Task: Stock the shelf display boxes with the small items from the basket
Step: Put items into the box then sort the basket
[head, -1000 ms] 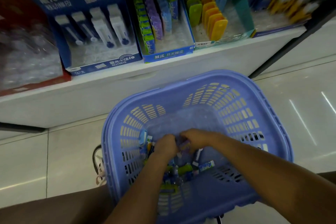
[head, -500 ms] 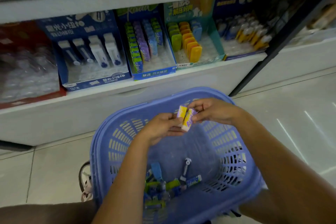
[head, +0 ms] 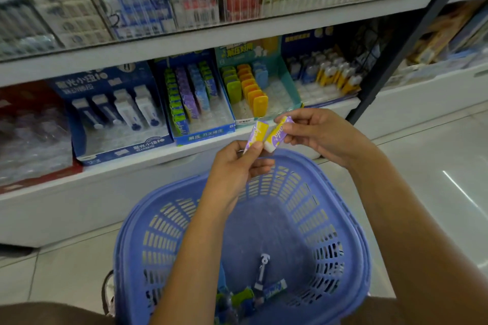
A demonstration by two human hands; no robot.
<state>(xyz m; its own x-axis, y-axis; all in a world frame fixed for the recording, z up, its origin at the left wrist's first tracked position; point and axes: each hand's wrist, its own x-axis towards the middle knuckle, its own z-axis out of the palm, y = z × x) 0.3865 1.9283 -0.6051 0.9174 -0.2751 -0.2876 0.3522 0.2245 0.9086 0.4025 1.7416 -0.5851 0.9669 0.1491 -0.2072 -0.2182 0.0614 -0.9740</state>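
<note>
At the left of the frame, a dark blue display box (head: pixel 116 116) of white items is seen on the lower shelf (head: pixel 148 158). Just right of it, a blue display box (head: pixel 196 103) is stocked with rows of green, purple and blue items, and a teal display box (head: pixel 257 87) with green and orange ones. At centre frame, the left hand (head: pixel 237 170) is raised above the blue basket (head: pixel 351 232); its fingers are closed in a pinch on the lower end of a yellow-and-purple item (head: pixel 257 132). Just right of it, nearly touching, a second yellow-and-purple item (head: pixel 277 135) is gripped at its upper end by the closed fingertips of the right hand (head: pixel 317 132). More small items (head: pixel 253 295) are observed on the basket floor at lower centre.
</note>
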